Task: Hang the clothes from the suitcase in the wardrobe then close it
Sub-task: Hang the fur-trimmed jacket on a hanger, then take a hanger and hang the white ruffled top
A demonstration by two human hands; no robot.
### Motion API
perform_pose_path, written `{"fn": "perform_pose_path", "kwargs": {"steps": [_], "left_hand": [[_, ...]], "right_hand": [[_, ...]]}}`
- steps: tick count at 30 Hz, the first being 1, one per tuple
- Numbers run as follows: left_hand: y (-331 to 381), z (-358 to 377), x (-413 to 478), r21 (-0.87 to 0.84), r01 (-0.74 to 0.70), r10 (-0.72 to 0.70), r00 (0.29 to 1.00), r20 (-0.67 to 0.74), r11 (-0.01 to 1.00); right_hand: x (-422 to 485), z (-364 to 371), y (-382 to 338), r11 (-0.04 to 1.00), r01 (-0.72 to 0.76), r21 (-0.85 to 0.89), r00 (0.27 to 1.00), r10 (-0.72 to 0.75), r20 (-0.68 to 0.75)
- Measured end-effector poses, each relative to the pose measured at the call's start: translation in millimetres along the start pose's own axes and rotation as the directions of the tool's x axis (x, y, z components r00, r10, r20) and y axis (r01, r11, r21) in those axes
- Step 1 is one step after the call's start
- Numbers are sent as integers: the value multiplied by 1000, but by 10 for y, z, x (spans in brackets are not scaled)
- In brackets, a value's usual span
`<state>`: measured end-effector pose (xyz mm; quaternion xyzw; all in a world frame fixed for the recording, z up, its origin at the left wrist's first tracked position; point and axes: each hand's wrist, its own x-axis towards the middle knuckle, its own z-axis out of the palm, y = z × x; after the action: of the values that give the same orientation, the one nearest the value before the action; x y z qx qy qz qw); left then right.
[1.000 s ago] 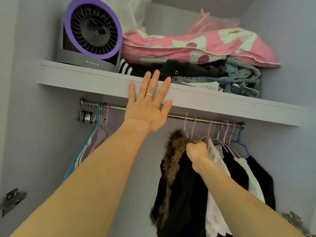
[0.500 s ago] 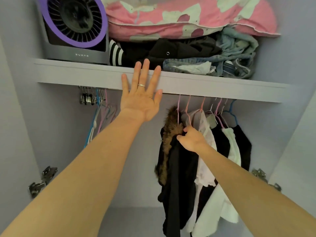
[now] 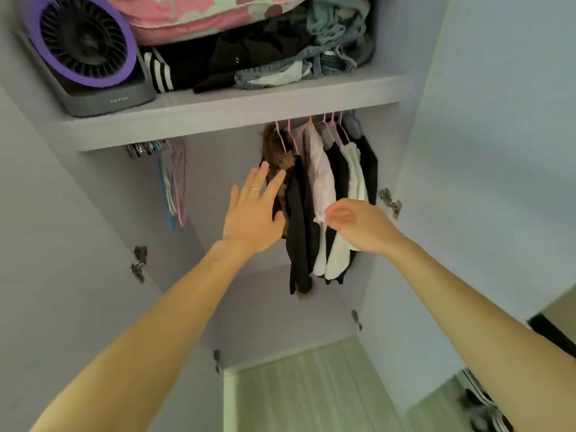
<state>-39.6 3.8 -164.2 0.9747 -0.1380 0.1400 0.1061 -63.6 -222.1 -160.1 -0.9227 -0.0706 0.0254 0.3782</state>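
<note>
head view: angled up into the wardrobe from below, both arms raised toward the hanging row.
left hand: stretched flat, fingers straight and spread, ring on one finger; gripped nothing; fingertips at the fur trim of the black coat, touching or just in front, could not tell.
right hand: loosely curled, blurred; fingertips at the lower edge of the pale shirt; pinching it or only beside it, could not tell.
black coat: hung leftmost in the bunch, brown fur at the collar, longest piece there.
hung clothes: packed tight right of the coat, pale, black and white pieces on pink hangers; rail itself hidden behind the shelf.
spare hangers: bunched well apart to the left, bare.
shelf load: purple-ringed fan at left, folded clothes beside it, pink bedding on top.
doors: swung wide open, hinges exposed on both sides.
suitcase: not in view.
done, as judged: several garments up on hangers, nothing carried in the left hand.
left, as judged: any clothes remaining in the suitcase, not checkable here; then both doors to be shut.
progress guess: late in the hanging part, closing step not yet started.
</note>
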Motion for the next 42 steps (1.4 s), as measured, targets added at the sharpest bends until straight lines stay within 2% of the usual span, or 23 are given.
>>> {"fn": "perform_pose_path", "kwargs": {"steps": [4, 5, 8, 13, 17, 22, 26, 28, 32, 36, 38, 42], "left_hand": [[577, 365, -496, -74, -169, 177, 978, 111, 983], [807, 475, -578, -100, -232, 244, 961, 131, 968], [1231, 722, -777, -193, -299, 335, 922, 196, 935], [2210, 1125, -1054, -320, -417, 510, 803, 308, 850], [3150, 1483, -1169, -381, -522, 644, 664, 380, 763], [4313, 1887, -1214, -460, -546, 713, 569, 411, 700], [4954, 2089, -1213, -489, -566, 747, 511, 424, 664], [5179, 2185, -1182, -484, -572, 749, 487, 449, 662], [5658, 2456, -949, -473, -574, 739, 439, 511, 668], [6170, 2953, -619, -457, -619, 746, 352, 565, 638], [6356, 3140, -477, -452, -632, 745, 326, 583, 630], [6939, 3703, -132, -476, -659, 767, 250, 592, 582]], "right_hand": [[-930, 125, 436, 997, -72, -15, 997, 72, -25], [-1230, 128, 612, 993, -114, -17, 992, 113, -52], [-1793, 235, 1040, 971, -239, -14, 969, 237, -63], [-2724, 107, 1842, 885, -466, 21, 876, 464, -132], [-3375, -252, 2445, 784, -617, 61, 760, 614, -213], [-4021, -751, 3167, 686, -721, 98, 651, 719, -243], [-4340, -1101, 3621, 605, -788, 114, 557, 779, -286], [-4439, -1260, 3823, 585, -804, 109, 540, 794, -281], [-4492, -1596, 4390, 510, -854, 107, 464, 837, -289], [-4439, -1779, 4954, 435, -885, 164, 382, 882, -277], [-4394, -1851, 5131, 418, -893, 165, 367, 890, -271], [-4280, -2113, 5753, 321, -928, 190, 264, 925, -273]]}}
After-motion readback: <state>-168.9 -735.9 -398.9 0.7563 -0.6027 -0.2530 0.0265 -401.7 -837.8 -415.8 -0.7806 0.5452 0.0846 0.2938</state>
